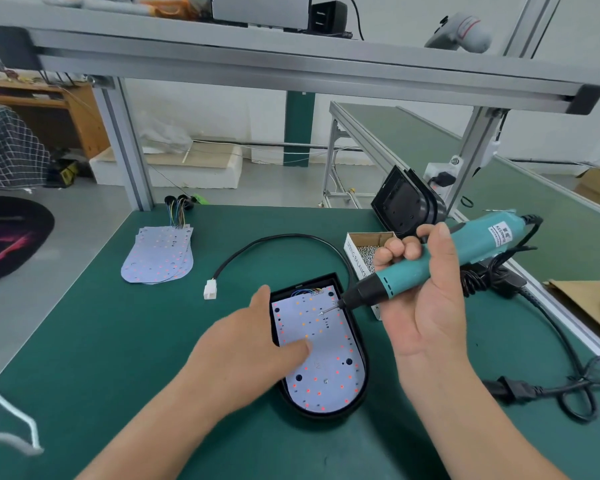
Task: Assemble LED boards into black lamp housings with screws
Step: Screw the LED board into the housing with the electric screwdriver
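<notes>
Left hand (pixel 253 344) presses 1 LED board (pixel 329 362), finger straight, in 1 housing (pixel 321 414); right hand (pixel 426 306) grips 1 screwdriver (pixel 430 263).

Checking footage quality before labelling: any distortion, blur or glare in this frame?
Head view: wide-angle distortion bows the grey aluminium shelf beam; lighting soft and even, shadows faint; no glare on the white LED board; the white cord at lower left is blurred; the teal electric screwdriver is sharp.
</notes>
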